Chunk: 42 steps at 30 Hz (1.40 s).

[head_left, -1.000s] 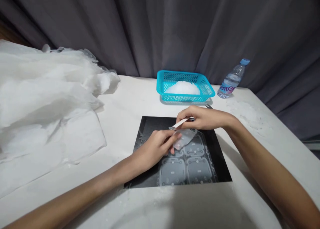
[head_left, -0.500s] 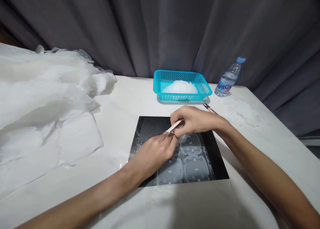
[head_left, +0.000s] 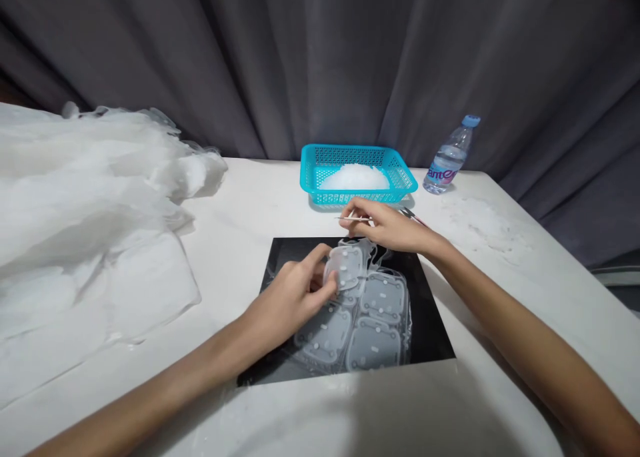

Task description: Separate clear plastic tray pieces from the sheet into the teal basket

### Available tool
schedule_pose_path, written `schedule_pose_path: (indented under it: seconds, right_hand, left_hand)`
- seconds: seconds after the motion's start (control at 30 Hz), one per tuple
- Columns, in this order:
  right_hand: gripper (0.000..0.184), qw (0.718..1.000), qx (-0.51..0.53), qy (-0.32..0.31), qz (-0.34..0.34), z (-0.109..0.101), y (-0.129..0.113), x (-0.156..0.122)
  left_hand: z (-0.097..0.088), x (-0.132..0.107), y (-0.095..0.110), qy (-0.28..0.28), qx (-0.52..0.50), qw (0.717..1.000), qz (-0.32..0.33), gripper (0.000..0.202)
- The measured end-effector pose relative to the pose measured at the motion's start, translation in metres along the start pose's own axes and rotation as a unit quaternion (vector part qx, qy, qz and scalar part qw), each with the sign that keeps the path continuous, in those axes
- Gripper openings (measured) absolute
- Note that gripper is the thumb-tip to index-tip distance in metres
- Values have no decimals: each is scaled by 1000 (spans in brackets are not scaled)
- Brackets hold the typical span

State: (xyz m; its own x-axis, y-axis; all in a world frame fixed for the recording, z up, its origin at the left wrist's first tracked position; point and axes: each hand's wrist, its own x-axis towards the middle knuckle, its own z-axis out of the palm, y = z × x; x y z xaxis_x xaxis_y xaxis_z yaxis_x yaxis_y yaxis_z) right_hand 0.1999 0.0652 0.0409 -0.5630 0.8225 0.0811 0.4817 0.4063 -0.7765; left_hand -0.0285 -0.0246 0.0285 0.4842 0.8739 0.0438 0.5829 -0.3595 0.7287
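Between the thumb and fingers of my left hand point(head_left: 300, 287) is a translucent rounded-square piece point(head_left: 345, 268), tilted up at the upper part of a sheet of similar pieces. That clear sheet point(head_left: 376, 344), of soft-looking plastic with small holes and slots, lies on a black mat point(head_left: 430, 334). Loose clear strips point(head_left: 373, 254) trail beside the lifted piece. Above the mat's far edge, my right hand point(head_left: 375, 222) is closed around a thin, pale, pointed tool point(head_left: 356, 218), its tip pointing left. Its exact kind is unclear, with fingers covering part of it.
A blue basket point(head_left: 307, 177) holding a pile of small white pieces point(head_left: 356, 177) stands beyond the mat. A water bottle point(head_left: 447, 156) stands to its right. Dark-tipped snippers point(head_left: 413, 216) lie partly behind my right hand. Stacked translucent sheets point(head_left: 95, 197) cover the table's left side.
My hands have moved apart: the right went up and away with the tool, while the left now shows the rounded-square piece lifted. The sheet has shifted and turned slightly on the mat.
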Motion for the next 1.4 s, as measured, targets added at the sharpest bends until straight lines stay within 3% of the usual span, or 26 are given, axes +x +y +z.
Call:
schedule_pose_path:
  seconds: [0.07,0.17,0.27,0.43,0.57,0.7,0.83,0.97,1.0,1.07,1.17,1.23,1.33,1.4]
  right_hand:
    - [26,999,-36,21,-4,-5,2,-7]
    - [21,997,-44,-61,-33,-8,8,-13]
    - [19,989,7,-124,-76,-5,11,-13]
    - [17,985,84,-128,-83,-2,4,-11]
    - [15,989,76,-108,-63,-5,-2,-13]
    - [12,993,50,-96,-57,-8,-8,-17]
    - [12,990,0,-123,-68,-10,-13,-20]
    - [10,985,-146,-67,-66,-3,0,-16]
    - [10,980,-182,-47,-62,1,5,-14]
    - [11,975,-217,-17,-43,7,17,-10]
    - [13,978,-206,-1,-13,9,28,-6]
    - [14,986,-165,10,-15,5,28,-6]
    - [13,996,-53,36,-61,-7,18,-10]
    - [21,995,-1,9,-96,-14,10,-15]
  left_hand:
    - [-3,4,-3,-18,-49,999,-11,15]
    - [-3,6,-3,-38,-77,996,-15,18]
    - [-1,7,-3,-7,-29,1000,1,14]
    - [0,11,-7,34,40,998,24,35]
    - [0,13,-13,42,119,986,110,31]
    - [0,12,-12,79,293,913,273,29]
    - [1,8,-5,108,368,854,350,26]
    - [8,-1,1,140,403,792,437,24]
    - [10,-4,2,143,392,792,446,23]
    - [11,-8,1,141,341,828,422,21]
    - [6,-9,-5,120,222,919,301,16]
    - [-1,-5,-11,94,137,965,202,13]
    - [-8,2,-18,63,17,994,89,14]
    - [-9,6,-21,50,-59,996,43,18]
